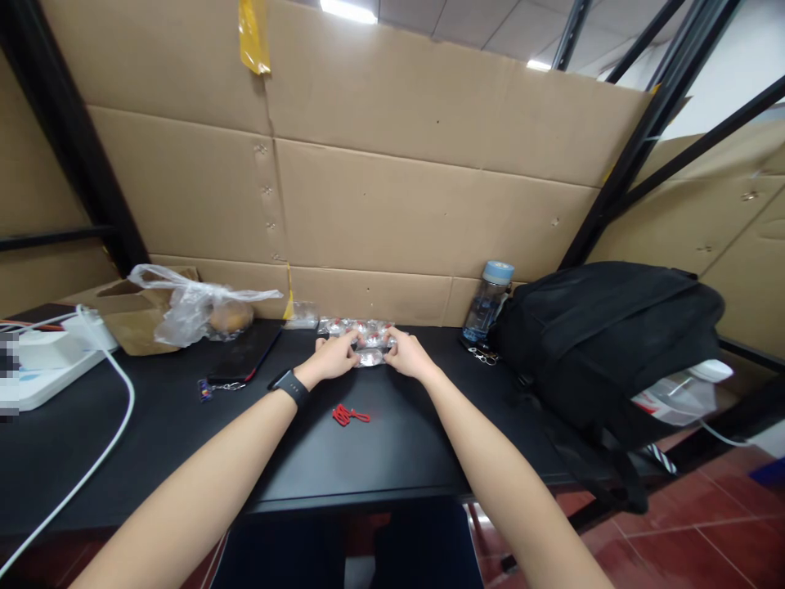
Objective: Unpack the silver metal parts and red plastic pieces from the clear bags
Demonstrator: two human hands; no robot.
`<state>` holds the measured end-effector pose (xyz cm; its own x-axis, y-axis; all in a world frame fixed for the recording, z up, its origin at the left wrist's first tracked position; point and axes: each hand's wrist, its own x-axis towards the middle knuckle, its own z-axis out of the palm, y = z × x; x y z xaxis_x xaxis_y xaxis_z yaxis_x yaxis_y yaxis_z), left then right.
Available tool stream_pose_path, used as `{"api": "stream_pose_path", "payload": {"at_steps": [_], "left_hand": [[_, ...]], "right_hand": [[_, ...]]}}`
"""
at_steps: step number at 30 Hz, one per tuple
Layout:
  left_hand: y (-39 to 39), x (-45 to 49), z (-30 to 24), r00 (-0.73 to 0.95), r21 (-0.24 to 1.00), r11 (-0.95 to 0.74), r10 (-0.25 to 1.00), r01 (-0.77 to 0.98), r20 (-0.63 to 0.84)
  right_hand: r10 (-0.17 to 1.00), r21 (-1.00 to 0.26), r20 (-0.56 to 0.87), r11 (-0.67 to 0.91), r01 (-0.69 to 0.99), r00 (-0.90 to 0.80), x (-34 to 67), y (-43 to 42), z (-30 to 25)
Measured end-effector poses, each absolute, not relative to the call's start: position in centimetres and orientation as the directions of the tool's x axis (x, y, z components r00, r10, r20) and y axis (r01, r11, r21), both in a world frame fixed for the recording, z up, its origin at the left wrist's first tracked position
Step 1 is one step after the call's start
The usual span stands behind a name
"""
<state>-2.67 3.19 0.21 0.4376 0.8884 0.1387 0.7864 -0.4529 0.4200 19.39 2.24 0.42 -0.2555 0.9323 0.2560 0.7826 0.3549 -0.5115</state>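
Note:
Several small clear plastic packets with red bits inside (pixel 334 326) lie in a group at the back of the black table, against the cardboard. My left hand (pixel 333 358), with a dark watch on its wrist, pinches the left end of the nearest clear packet (pixel 370 357). At that packet's right end, my right hand (pixel 410 356) closes thumb and fingers on it. What exactly is inside the packet is too small to make out. A bundle of red cord (pixel 349 415) lies on the table in front of both hands.
On the left are a white power strip (pixel 55 360), a white cable, a knotted plastic bag (pixel 196 307) and a dark flat case (pixel 242 353) with a keychain. A water bottle (pixel 487 303) and a black backpack (pixel 613 343) stand on the right. Cardboard (pixel 429 204) walls the back.

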Motion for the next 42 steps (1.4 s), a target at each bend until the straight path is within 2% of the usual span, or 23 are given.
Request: {"api": "stream_pose_path", "payload": {"at_steps": [6, 12, 16, 25, 33, 42], "left_hand": [[3.2, -2.4, -0.6, 0.47, 0.322, -0.513, 0.858, 0.796, 0.206], [3.4, -2.4, -1.0, 0.452, 0.281, -0.498, 0.866, 0.82, 0.213], [3.4, -2.5, -1.1, 0.465, 0.231, -0.518, 0.85, 0.824, 0.249], [3.7, -2.6, -1.6, 0.513, 0.167, -0.565, 0.814, 0.808, 0.271], [4.0, -2.7, -0.7, 0.456, 0.208, -0.522, 0.839, 0.827, 0.296], [4.1, -2.9, -0.7, 0.438, 0.262, -0.504, 0.856, 0.823, 0.273]], "right_hand": [[0.946, -0.388, 0.247, 0.294, 0.874, -0.209, 19.0, 1.7, 0.5], [0.835, -0.265, 0.322, 0.531, 0.805, -0.445, 19.5, 2.4, -0.1], [0.773, -0.245, 0.307, 0.627, 0.739, -0.555, 19.5, 3.0, -0.9], [0.826, -0.327, 0.293, 0.559, 0.762, -0.481, 19.7, 3.2, -0.7], [0.864, -0.563, 0.32, 0.503, 0.656, -0.388, 20.1, 3.8, -0.7], [0.897, -0.675, 0.297, 0.439, 0.593, -0.326, 19.6, 4.2, -1.8]]}}
